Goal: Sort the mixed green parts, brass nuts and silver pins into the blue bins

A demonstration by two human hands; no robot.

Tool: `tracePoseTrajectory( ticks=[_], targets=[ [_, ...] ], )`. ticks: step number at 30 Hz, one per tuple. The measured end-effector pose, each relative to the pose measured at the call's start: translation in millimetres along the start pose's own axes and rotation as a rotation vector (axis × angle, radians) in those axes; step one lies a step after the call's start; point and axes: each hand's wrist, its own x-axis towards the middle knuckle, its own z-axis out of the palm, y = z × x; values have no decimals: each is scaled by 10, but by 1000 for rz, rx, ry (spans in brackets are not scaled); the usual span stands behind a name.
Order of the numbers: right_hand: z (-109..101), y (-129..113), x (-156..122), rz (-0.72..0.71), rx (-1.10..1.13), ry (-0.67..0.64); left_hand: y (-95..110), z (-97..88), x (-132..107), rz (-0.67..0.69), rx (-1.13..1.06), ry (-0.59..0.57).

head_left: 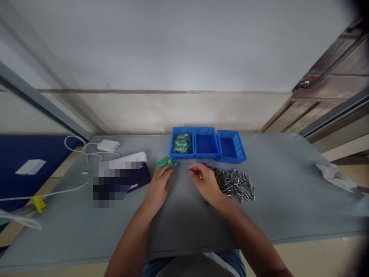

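Observation:
My left hand (159, 185) lies on the grey table (288, 200) with its fingertips touching a small green part (165, 162); the fingers look closed together on it. My right hand (205, 182) rests palm down beside a heap of small dark parts (216, 176) and silvery metal pins (240, 184), its fingers curled in a pinch on something too small to name. Behind both hands stand three blue bins: the left bin (181, 143) holds green parts, the middle bin (206, 143) and the right bin (231, 146) look bare inside.
A dark device with a white top (127, 173) lies left of my left hand. A white charger (108, 145) with its cable sits behind it. A yellow tag (39, 204) hangs at the left table edge. A grey rag (333, 175) lies far right. A wall stands close behind the table.

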Motion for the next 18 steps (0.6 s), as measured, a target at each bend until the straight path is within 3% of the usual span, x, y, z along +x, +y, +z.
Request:
tracePoseTrajectory(
  ticks=[9,16,18],
  targets=[
    [-47,-70,-48,75,95,-38,181,-303,25,-96,-226,101],
    [-45,-189,-135,127,279,-331,330,-316,29,-229,-508,75],
    [-57,-208,-139,166,348,-347,349,-299,24,-233,-618,85]
  ],
)
